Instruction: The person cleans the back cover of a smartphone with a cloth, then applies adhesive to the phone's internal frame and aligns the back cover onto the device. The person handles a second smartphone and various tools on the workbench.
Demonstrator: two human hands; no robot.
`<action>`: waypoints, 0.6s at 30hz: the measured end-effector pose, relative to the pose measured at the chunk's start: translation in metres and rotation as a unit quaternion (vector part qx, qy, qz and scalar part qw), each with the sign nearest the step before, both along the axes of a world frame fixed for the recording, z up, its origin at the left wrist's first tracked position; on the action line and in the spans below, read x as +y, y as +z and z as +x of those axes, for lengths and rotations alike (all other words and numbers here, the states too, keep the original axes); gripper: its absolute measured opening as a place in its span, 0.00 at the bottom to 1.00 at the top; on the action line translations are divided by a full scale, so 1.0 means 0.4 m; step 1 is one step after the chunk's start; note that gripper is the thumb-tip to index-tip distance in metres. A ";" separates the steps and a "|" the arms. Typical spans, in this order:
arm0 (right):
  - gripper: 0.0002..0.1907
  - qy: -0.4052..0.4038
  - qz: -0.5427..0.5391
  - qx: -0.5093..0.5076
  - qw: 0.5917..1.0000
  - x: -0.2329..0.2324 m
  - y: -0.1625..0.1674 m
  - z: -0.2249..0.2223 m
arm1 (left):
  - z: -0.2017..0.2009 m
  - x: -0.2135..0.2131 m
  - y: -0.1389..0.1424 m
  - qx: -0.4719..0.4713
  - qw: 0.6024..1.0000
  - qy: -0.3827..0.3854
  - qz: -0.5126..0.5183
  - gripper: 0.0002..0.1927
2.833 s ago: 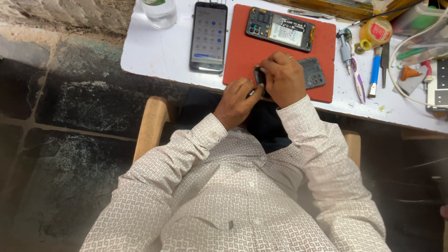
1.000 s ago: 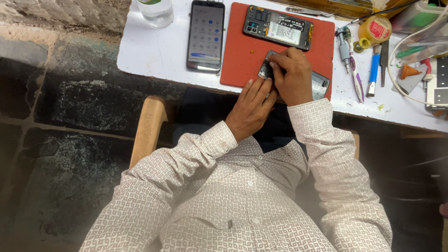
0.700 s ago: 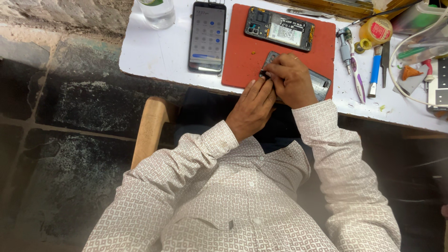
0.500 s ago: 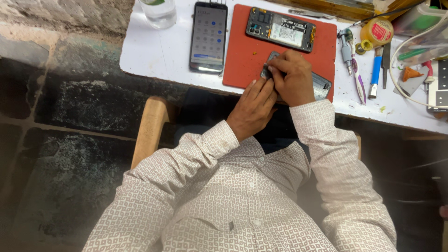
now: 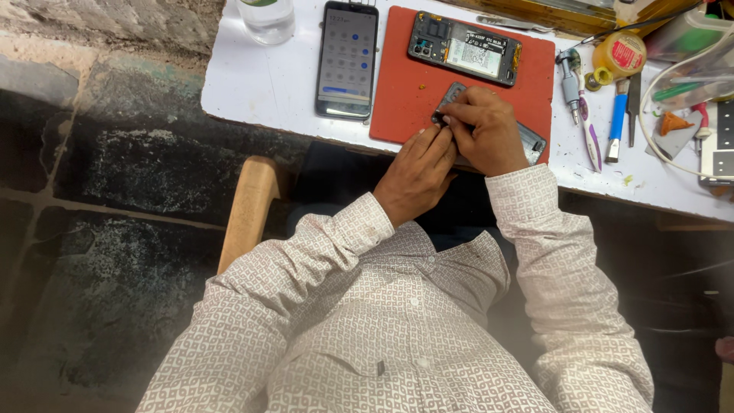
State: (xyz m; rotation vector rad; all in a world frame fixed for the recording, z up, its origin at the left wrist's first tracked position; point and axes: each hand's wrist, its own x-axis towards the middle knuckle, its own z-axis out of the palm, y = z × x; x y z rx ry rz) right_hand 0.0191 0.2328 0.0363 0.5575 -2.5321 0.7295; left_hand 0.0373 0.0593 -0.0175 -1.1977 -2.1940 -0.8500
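Both hands work on a grey phone back cover (image 5: 531,142) lying on the red mat (image 5: 405,107) at the table's near edge. My right hand (image 5: 488,131) covers most of the cover and grips its top end. My left hand (image 5: 417,174) rests beside it, with its fingertips pinching the cover's upper left corner. What lies under the fingers is hidden. An opened phone (image 5: 466,50) with its battery and boards exposed lies at the far side of the mat.
A whole phone (image 5: 348,57) with a lit screen lies left of the mat on the white table (image 5: 260,76). A clear glass (image 5: 265,15) stands at the far left. Screwdrivers (image 5: 572,80), a blue-handled tool (image 5: 616,122), a yellow tub (image 5: 619,52) and white cable crowd the right. A wooden chair arm (image 5: 248,210) is below the table.
The grey cover, earlier lying partly right of my hands, now sits under my right hand. Both hands have moved slightly up the mat. Over the last second they barely move.
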 end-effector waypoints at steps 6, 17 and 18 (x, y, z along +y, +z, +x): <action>0.11 0.065 -0.033 -0.081 0.994 0.041 0.009 -0.018 | 0.003 0.001 0.007 -0.013 1.000 -0.004 0.002 0.30; 0.08 0.054 -0.045 -0.084 0.994 0.032 0.010 -0.012 | 0.013 0.004 0.016 -0.001 0.999 0.014 -0.036 0.30; 0.07 0.036 -0.037 -0.071 0.996 0.023 0.008 -0.009 | 0.012 0.004 0.015 -0.001 0.999 0.011 -0.035 0.30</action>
